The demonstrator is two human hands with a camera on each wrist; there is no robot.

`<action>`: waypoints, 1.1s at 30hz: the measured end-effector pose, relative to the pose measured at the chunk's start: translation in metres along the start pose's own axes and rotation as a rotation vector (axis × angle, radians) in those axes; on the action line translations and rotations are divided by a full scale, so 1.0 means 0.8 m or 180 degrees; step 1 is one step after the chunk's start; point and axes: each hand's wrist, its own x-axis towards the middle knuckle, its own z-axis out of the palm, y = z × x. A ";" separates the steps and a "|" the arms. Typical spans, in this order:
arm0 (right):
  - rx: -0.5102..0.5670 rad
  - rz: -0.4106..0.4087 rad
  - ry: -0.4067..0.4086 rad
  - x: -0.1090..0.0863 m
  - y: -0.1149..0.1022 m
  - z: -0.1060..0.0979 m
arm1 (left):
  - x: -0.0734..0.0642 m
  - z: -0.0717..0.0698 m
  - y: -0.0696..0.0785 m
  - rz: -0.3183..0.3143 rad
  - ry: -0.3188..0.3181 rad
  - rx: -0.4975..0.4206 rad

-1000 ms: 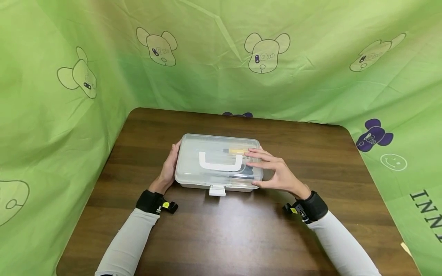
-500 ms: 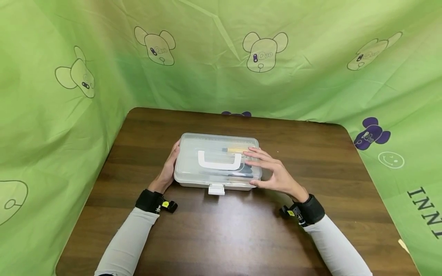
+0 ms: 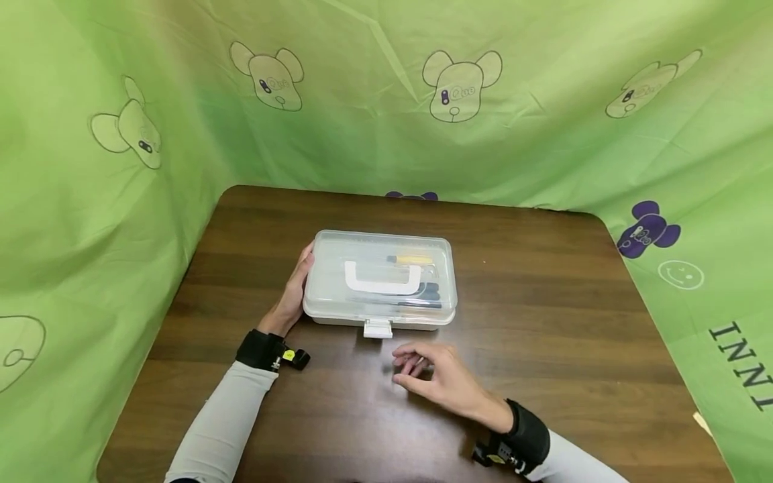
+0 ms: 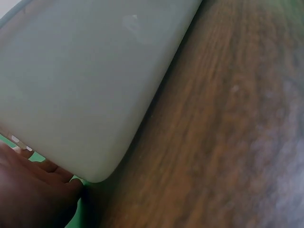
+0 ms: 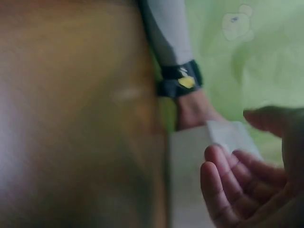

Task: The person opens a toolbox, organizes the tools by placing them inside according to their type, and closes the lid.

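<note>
A translucent plastic toolbox (image 3: pixel 332 282) with a white carry handle (image 3: pixel 383 288) sits closed on the wooden table. Its white latch (image 3: pixel 378 329) juts from the front side. Through the lid show a yellow-handled tool (image 3: pixel 412 259) and several dark-handled ones (image 3: pixel 425 295). My left hand (image 3: pixel 291 295) rests along the box's left end; in the left wrist view its fingers (image 4: pixel 59 175) lie against that end, partly hidden. In front of the box, to the right of the latch, hovers my right hand (image 3: pixel 443 376), fingers loosely bent with nothing in them.
The brown table (image 3: pixel 555 315) extends around the box on every side. Green printed cloth (image 3: pixel 362 134) hangs behind it and at both sides. A small pale strip (image 3: pixel 703 424) lies at the table's right edge.
My right hand has left the right end of the box and come forward and left, to just before the latch. The left hand and the box stay in place.
</note>
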 end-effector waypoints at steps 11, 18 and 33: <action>0.1354 0.1453 0.0109 0.020 0.029 0.026 | -0.002 -0.001 0.000 -0.0003 -0.0013 -0.0033; 0.2061 0.1730 0.0224 0.034 0.030 0.042 | 0.000 -0.001 -0.003 0.0025 0.0007 -0.0040; 0.2337 0.2183 0.0463 0.049 0.021 0.052 | 0.000 0.002 -0.003 0.0052 0.0031 -0.0071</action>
